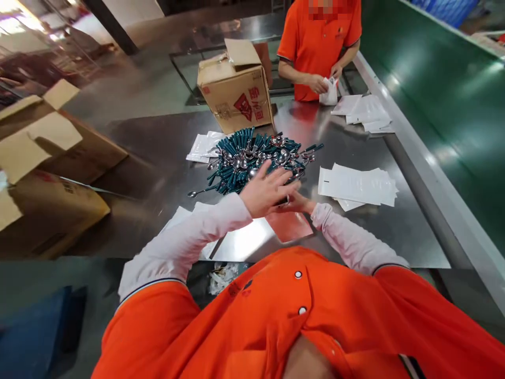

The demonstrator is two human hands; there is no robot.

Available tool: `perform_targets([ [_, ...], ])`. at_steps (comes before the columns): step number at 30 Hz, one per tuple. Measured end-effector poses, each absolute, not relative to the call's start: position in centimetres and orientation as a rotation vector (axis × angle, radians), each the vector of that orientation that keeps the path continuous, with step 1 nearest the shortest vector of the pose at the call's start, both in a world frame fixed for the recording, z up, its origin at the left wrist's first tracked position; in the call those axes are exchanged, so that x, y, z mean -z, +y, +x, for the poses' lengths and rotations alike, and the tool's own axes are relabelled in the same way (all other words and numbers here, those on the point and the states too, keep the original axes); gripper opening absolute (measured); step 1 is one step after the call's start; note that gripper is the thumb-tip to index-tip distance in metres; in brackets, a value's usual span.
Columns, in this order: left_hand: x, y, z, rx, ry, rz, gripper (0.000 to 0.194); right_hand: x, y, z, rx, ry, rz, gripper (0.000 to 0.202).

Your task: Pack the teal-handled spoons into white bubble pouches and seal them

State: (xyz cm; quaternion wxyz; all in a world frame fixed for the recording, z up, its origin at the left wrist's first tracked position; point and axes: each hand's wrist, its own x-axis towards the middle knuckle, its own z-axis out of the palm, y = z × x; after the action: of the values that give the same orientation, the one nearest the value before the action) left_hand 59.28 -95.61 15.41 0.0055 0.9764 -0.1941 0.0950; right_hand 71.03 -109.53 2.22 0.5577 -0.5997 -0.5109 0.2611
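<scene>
A heap of spoons with dark teal handles (244,158) lies on the metal table (158,158). At the heap's near edge my left hand (268,192) is spread, palm down, with its fingers apart. My right hand (298,202) is just beside and partly beneath it; its fingers are largely hidden, and what it may hold cannot be made out. A translucent plastic bag (290,226), tinted reddish by reflection, lies below both hands. White bags (357,184) are stacked to the right, and more white bags (203,146) lie left of the heap.
An open cardboard box (236,95) stands behind the heap. Larger boxes (59,195) are at the left. Across the table a person in orange (321,47) handles a white bag (329,92) near other bags (365,111). A green conveyor (442,116) runs along the right.
</scene>
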Motion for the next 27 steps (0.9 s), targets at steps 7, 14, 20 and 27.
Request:
perform_targets([
  [7, -12.8, -93.7, 59.6, 0.088, -0.444, 2.628, 0.058, -1.2, -111.0, 65.0, -0.698, -0.849, -1.305, 0.067],
  [14, -4.0, -94.7, 57.9, 0.292, -0.058, 2.409, 0.049, 2.2, -114.9, 65.6, -0.886, -0.744, -1.303, 0.064],
  [20, -3.4, -94.0, 57.6, 0.003, 0.244, 2.556, 0.021, 4.8, -114.6, 65.9, -0.744, -0.389, -1.341, 0.048],
  [27, -2.8, -98.7, 58.0, -0.455, 0.019, 2.537, 0.014, 5.1, -112.6, 64.7, -0.58, -0.485, -1.449, 0.038],
])
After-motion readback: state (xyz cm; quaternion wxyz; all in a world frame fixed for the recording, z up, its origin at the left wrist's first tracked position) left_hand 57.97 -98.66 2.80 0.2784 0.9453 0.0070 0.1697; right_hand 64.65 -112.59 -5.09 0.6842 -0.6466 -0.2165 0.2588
